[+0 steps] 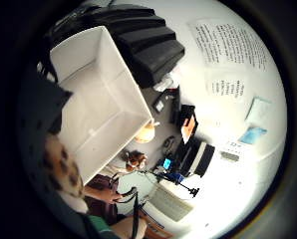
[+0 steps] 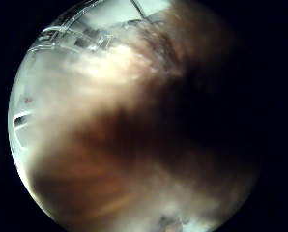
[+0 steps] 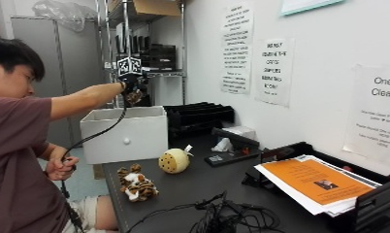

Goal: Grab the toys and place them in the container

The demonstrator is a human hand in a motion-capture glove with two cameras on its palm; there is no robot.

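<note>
My gloved right hand [image 3: 132, 85] is raised above the open white container [image 3: 126, 140] at the table's far left end. It grips a brown spotted plush toy [image 3: 136, 97], whose fur [image 2: 134, 140] fills the thumb side palm view. The same toy [image 1: 64, 169] shows at the edge of the little finger side view, over the container [image 1: 88, 64], which looks empty inside. A tiger plush [image 3: 138, 184] lies on the dark table near its front edge. Next to the container sits a round yellow toy [image 3: 174, 161].
Black stacked trays [image 3: 198, 116] stand against the wall behind the container. A black tray with orange and white papers [image 3: 314, 182] is at the right, with a tangle of cables [image 3: 224, 218] in front. My bare left hand [image 3: 62, 170] holds a cable below the table edge.
</note>
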